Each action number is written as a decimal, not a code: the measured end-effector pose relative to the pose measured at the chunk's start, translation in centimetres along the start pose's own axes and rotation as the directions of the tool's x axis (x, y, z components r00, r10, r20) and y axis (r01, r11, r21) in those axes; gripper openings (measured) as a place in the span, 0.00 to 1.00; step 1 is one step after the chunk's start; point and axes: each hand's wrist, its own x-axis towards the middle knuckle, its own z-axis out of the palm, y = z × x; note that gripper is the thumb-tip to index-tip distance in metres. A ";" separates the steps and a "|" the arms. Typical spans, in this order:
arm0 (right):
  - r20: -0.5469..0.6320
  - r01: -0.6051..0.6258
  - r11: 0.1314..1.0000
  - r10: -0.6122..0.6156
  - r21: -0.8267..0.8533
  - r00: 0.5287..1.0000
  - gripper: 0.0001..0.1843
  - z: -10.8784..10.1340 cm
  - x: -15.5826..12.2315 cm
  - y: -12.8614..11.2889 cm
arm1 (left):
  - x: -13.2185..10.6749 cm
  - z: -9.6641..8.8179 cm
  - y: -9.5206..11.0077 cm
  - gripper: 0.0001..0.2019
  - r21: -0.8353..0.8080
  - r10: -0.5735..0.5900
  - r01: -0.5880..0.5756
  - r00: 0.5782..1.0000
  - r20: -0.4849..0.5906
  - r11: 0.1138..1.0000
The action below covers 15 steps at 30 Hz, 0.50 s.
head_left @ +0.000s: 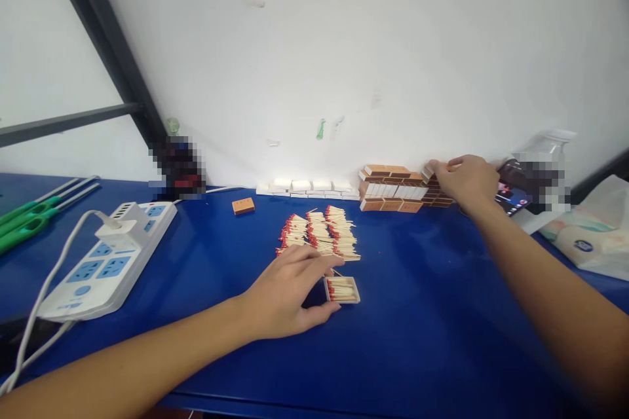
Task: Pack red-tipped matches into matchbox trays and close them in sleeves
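Note:
My left hand (295, 291) rests on the blue table, fingers apart, beside a small white matchbox tray (358, 291) filled with red-tipped matches. Its thumb is at the tray's lower left corner and its forefinger lies above the far edge. Behind this hand lie loose matches (319, 229) in three rough columns, heads to the left. Farther back at the right, my right hand (466, 180) is closed on a matchbox (428, 171) at the top of a stack of orange-brown matchboxes (390, 190). Its fingers partly cover that box and the stack's right end.
White empty-looking trays (307, 188) line the wall. One orange matchbox (243, 205) lies apart. At left are a power strip (93, 275) with cables and green-handled tools (29, 222). A phone (514, 200), a bottle (550, 144) and a tissue pack (594, 229) are at right.

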 end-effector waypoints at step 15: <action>-0.056 0.089 0.987 -0.097 -0.134 0.994 0.27 0.7 -0.4 -0.1 | 0.1 -0.2 0.0 0.27 0.011 0.004 -0.004 1.000 -0.006 1.000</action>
